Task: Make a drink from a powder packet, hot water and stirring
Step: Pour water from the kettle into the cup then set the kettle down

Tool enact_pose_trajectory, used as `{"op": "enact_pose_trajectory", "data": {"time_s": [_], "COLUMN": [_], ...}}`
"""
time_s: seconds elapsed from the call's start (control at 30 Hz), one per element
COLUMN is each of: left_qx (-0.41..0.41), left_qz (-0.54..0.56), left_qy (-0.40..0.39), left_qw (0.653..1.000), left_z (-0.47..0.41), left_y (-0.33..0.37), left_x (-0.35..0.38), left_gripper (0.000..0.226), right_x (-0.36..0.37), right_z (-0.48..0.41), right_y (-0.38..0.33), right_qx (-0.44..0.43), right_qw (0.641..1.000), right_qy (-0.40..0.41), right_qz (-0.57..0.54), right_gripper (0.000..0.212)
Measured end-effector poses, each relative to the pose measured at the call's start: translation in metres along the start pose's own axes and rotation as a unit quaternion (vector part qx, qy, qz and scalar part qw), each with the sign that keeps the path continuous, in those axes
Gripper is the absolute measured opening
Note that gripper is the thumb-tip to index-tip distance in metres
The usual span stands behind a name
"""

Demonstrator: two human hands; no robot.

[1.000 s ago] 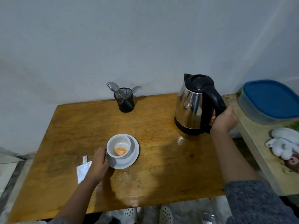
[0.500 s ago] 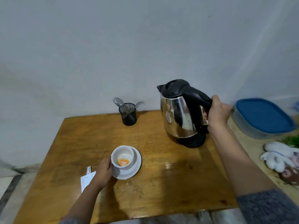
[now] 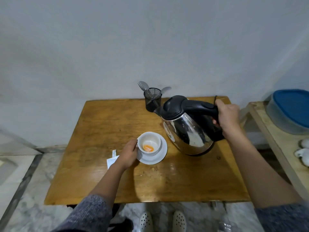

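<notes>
A white cup (image 3: 151,139) with orange powder (image 3: 148,147) at its bottom stands on a white saucer (image 3: 158,158) in the middle of the wooden table (image 3: 103,124). My left hand (image 3: 128,152) grips the cup's left side. My right hand (image 3: 228,117) is closed around the black handle of a steel kettle (image 3: 185,129), which hangs tilted above the table, right of the cup, spout pointing left. No water is visible leaving the spout. A torn white packet (image 3: 112,159) lies left of my left hand, partly hidden by it.
A black mesh holder (image 3: 152,101) with spoons stands at the table's back edge, just behind the kettle's spout. A second wooden surface (image 3: 267,129) at the right carries a blue-lidded container (image 3: 291,109). My feet in white shoes (image 3: 163,221) show below the table's front edge.
My right hand has lifted the kettle off the table, carried it left toward the cup and tipped it spout-down. My left hand stays on the cup.
</notes>
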State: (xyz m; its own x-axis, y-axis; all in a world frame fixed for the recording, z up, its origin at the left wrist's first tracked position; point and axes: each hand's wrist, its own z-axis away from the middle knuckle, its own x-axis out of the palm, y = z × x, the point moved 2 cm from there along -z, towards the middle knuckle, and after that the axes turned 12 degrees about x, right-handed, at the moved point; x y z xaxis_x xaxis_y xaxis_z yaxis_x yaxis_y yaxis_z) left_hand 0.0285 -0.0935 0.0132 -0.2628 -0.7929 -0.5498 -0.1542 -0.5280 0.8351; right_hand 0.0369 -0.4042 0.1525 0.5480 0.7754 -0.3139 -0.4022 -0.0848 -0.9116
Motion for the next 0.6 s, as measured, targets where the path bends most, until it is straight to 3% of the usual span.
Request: {"op": "enact_pose_trajectory", "data": {"time_s": [0.33, 0.6], "left_qx": [-0.009, -0.017], "left_qz": [-0.005, -0.014], "left_qy": [-0.005, -0.017], "left_qw": [1.0, 1.0], "left_z": [-0.003, -0.003], "left_y": [-0.006, -0.007], "left_x": [0.0, -0.001], "left_gripper": [0.028, 0.03], "right_x": [0.004, 0.006], "right_z": [0.021, 0.038], "right_y": [-0.008, -0.009], "right_qx": [-0.092, -0.106], "right_qw": [0.984, 0.965], "right_qy": [-0.003, 0.009], "right_qz": [0.152, 0.239], "right_gripper": [0.045, 0.051]}}
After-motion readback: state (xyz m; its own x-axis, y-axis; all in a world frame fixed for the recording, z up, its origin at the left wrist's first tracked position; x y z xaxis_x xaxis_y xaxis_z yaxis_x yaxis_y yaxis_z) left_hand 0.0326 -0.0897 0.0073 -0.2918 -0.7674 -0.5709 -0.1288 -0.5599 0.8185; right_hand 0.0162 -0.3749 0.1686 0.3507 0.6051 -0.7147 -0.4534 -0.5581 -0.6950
